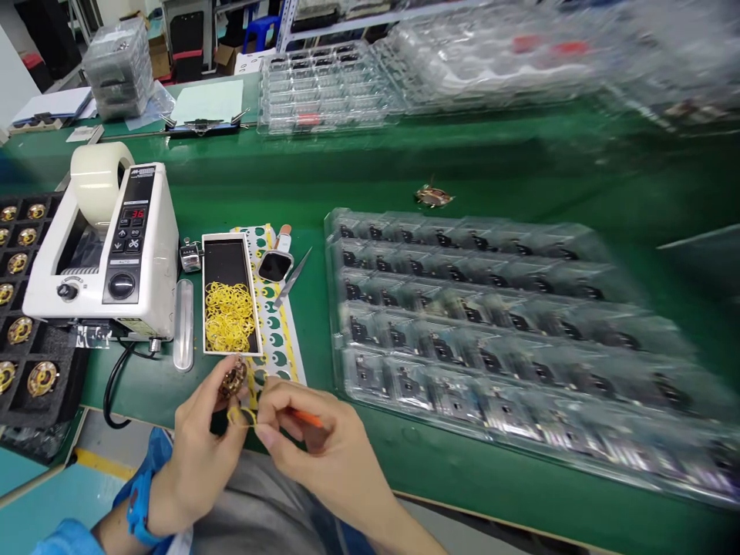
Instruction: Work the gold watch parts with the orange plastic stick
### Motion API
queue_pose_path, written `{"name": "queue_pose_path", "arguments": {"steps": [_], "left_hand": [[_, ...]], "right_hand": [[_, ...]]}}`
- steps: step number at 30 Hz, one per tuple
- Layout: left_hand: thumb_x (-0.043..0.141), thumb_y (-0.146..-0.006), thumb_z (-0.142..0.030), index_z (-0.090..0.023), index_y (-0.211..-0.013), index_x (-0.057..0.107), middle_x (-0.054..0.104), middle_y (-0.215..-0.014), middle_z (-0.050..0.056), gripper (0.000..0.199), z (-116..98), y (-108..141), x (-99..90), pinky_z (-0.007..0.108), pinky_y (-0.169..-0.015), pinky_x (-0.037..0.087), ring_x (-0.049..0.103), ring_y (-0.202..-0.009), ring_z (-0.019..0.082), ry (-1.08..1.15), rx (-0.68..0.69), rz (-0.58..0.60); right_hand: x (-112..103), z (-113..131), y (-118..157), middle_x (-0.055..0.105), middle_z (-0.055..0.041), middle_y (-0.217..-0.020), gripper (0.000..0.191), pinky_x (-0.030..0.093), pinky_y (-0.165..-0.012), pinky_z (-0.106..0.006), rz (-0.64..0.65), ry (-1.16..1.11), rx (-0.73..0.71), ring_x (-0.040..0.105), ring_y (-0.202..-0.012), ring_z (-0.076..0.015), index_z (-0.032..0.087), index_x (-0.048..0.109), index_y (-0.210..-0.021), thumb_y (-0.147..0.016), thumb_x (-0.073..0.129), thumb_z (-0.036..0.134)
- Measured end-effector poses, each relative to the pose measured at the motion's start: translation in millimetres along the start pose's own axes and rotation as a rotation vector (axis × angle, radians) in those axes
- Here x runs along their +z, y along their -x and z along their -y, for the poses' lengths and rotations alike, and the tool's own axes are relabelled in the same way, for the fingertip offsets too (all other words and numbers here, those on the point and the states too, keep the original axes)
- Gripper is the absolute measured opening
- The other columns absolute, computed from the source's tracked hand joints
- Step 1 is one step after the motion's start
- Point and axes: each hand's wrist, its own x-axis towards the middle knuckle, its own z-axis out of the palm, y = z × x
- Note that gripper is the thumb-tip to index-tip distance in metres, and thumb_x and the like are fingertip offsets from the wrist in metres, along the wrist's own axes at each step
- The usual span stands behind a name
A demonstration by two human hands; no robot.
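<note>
Round component (pixel 233 379) sits in the left hand (pixel 202 432), near the front edge of the green surface (pixel 370 177). On that surface, from left to right, are a black foam tray (pixel 69 385) of gold-coloured rounds, a white tape dispenser (pixel 159 270) showing red digits, an open box (pixel 260 339) holding yellow rings, a watch (pixel 275 266), tweezers (pixel 294 277) and a large clear tray (pixel 338 308) of dark parts. Behind, clipboards, stacked plastic trays and a blue stool (pixel 261 29) fill the room. The component looks dark, brownish and metallic, its details too small to tell. The left grip is narrow, closed around the component; the right hand (pixel 324 439) pinches a thin yellow ring (pixel 241 417) narrowly, an orange stick (pixel 306 418) lying within its fingers.
</note>
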Motion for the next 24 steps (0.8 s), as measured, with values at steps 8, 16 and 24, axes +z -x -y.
{"name": "queue_pose_path", "arguments": {"steps": [8, 16, 24], "left_hand": [[0.063, -0.086, -0.014, -0.015, -0.122, 0.063, 0.078, -0.111, 0.007, 0.037, 2, -3, -16.3, 0.027, -0.09, 0.061, 0.074, -0.102, 0.022, 0.273, -0.188, -0.13], [0.075, -0.082, -0.024, -0.02, -0.119, 0.066, 0.077, -0.113, 0.007, 0.038, 8, -10, -37.2, 0.027, -0.087, 0.062, 0.072, -0.109, 0.025, 0.441, -0.31, -0.03], [0.082, -0.074, -0.041, -0.02, -0.112, 0.07, 0.079, -0.105, 0.008, 0.045, -2, -10, -27.7, 0.021, -0.074, 0.063, 0.076, -0.095, 0.024, 0.513, -0.308, -0.171]], "right_hand": [[1, -10, -41, 0.051, 0.0025, -0.059, 0.024, 0.03, -0.049, -0.024, -0.029, 0.511, 0.034, 0.045, -0.05, -0.0122, 0.021, 0.045, -0.069, -0.092, 0.044, 0.023], [-89, -25, -51, 0.069, -0.0061, -0.092, 0.022, 0.045, -0.061, -0.028, -0.169, 1.014, -0.046, 0.064, -0.073, -0.0194, 0.019, 0.063, -0.099, -0.085, 0.047, 0.018], [-241, -51, -132, 0.07, -0.0124, -0.102, 0.028, 0.044, -0.067, -0.033, -0.181, 1.291, 0.132, 0.066, -0.085, -0.0263, 0.016, 0.077, -0.091, -0.082, 0.051, 0.018]]}}
